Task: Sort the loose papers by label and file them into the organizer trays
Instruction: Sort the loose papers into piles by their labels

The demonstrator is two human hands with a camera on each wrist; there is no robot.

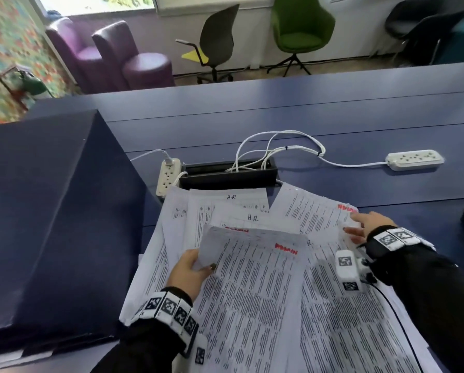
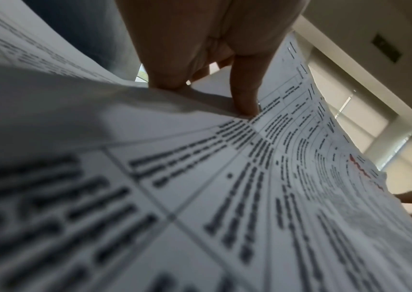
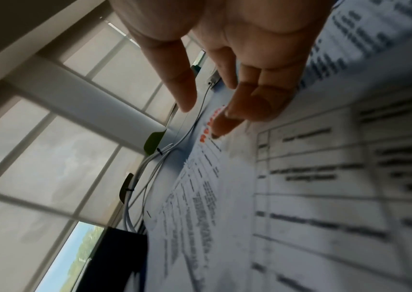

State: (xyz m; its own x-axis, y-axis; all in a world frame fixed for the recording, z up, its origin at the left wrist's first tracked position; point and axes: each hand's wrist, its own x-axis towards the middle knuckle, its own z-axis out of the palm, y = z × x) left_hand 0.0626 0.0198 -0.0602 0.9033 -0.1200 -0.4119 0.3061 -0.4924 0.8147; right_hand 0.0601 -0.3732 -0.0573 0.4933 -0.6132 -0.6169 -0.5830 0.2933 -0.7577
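On the desk, left hand (image 1: 189, 270) pinches a red-labelled sheet (image 1: 255, 281); right wrist view shows right hand (image 3: 237, 65) spread.

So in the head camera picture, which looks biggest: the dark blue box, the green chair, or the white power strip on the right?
1. The dark blue box looks far the biggest, though it sits nearest the camera.
2. The green chair, which stands farther off, so it is probably bigger than it looks.
3. The white power strip looks smallest.
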